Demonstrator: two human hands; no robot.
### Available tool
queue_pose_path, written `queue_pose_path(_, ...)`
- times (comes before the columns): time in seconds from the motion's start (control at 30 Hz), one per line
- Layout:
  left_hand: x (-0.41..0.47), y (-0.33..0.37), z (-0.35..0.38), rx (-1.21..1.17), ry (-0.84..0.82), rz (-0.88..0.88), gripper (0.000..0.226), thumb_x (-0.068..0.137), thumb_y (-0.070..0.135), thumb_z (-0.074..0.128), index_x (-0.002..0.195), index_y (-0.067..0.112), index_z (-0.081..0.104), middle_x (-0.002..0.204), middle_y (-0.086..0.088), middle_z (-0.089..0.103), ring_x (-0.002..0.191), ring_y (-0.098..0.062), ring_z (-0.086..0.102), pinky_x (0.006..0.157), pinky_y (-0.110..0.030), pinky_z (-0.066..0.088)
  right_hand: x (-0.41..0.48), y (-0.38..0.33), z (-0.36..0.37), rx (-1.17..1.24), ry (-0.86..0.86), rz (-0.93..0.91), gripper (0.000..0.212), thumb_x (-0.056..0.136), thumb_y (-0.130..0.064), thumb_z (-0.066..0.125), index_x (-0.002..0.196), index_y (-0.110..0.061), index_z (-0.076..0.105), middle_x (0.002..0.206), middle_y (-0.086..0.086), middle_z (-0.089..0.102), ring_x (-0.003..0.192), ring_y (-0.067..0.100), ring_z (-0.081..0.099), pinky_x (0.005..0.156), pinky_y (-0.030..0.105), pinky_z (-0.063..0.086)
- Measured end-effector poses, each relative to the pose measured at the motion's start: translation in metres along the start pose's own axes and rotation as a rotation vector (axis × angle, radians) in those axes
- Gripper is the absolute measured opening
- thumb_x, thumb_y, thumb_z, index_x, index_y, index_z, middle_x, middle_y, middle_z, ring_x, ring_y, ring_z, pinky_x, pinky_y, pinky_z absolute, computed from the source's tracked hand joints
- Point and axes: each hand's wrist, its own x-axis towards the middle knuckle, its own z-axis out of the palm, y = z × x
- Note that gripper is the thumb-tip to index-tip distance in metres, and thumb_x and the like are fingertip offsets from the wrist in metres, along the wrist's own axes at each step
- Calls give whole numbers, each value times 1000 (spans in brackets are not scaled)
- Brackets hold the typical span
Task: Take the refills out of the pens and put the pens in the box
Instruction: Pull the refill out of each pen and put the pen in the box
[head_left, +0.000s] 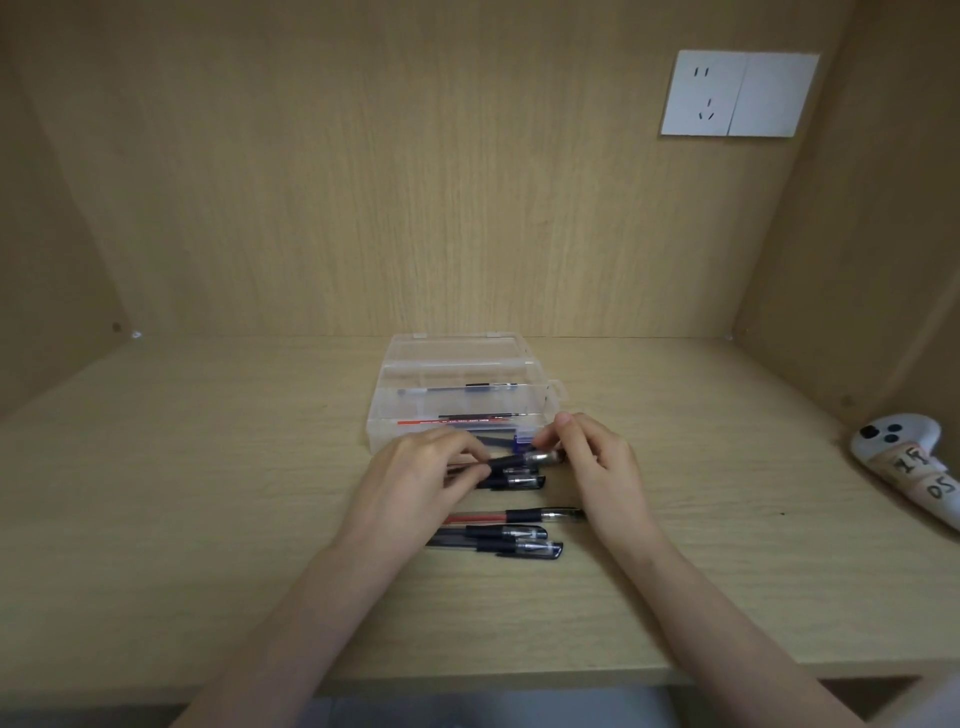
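Before the clear box (396, 364), the left hand (421, 470) grips a pen (506, 462) by its barrel while the right hand (597, 462) pinches the metal tip (543, 458), apparently unscrewing it to free the refill.

Pale wood-grain worktop (208, 519); clear box (457, 364); red pen (514, 517); black pens (498, 540); white socket (737, 93); white controller (904, 452) with black buttons.

We logged left hand (418, 470) and right hand (597, 465) bare, forearms bare; grey-blue cloth (467, 712) showed behind both wrists.
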Motion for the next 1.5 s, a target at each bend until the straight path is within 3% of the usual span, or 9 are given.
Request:
queue_pose_path(0.13,6,5,-4,-10,28,-40,11,84,32,65,94,29,64,90,17,68,84,3,60,73,-20,47,-1,-3,0,53,-58,-20,28,94,-30,52,82,-11,69,73,-2,64,70,1,54,68,15,40)
queue_pose_path(0.37,7,21,9,38,-4,63,27,88,42,54,113,32,55,106,18,54,86,0,57,70,-25,47,0,0,-1,160,-84,-4,11,87,-11,63,81,-17,70,69,-4,67,69,8,60,70,17,47)
queue_pose_path(0.63,5,18,14,66,128,133,32,86,50,44,96,30,66,84,14,70,72,-7,65,55,-29,51,-2,-3,3,205,-180,0,16,87,-6,63,76,-15,71,68,5,65,62,10,57,62,21,47)
queue_pose_path(0.9,4,13,16,143,157,66,40,84,63,38,85,34,66,70,11,69,62,-9,64,49,-29,48,-3,-3,2,201,-193,4,17,88,-4,61,77,-14,70,65,-5,65,61,6,57,63,17,46)
queue_pose_path(1.0,2,11,12,159,196,79,37,83,61,43,84,34,68,74,14,70,64,-5,65,51,-21,47,-2,-2,1,186,-167,-1,14,88,-8,61,77,-12,69,65,0,63,63,9,56,66,21,47)
queue_pose_path(1.1,-1,10,3,133,226,55,36,81,61,51,100,34,66,79,17,68,67,0,61,55,-13,36,-2,1,-1,80,-162,-35,13,87,-19,64,76,-18,69,68,-4,63,68,7,55,69,21,42)
queue_pose_path(1.23,-5,11,1,73,161,-13,34,84,51,53,110,29,51,70,22,48,57,3,43,57,-18,33,-2,8,3,-168,-181,-136,10,80,-23,73,72,-29,69,76,-15,64,90,6,50,79,16,37)
queue_pose_path(1.37,-5,7,4,41,89,-25,20,89,36,56,104,29,47,93,16,61,79,-3,58,69,-26,46,-2,8,2,-172,-215,-94,7,75,-24,76,74,-30,71,79,-17,65,97,5,45,83,16,35)
queue_pose_path(1.5,-4,5,5,67,92,4,17,87,33,61,100,26,53,93,15,64,84,-5,60,68,-24,47,-3,6,2,-169,-229,-85,12,74,-22,77,80,-32,73,82,-19,65,99,6,43,85,13,34)
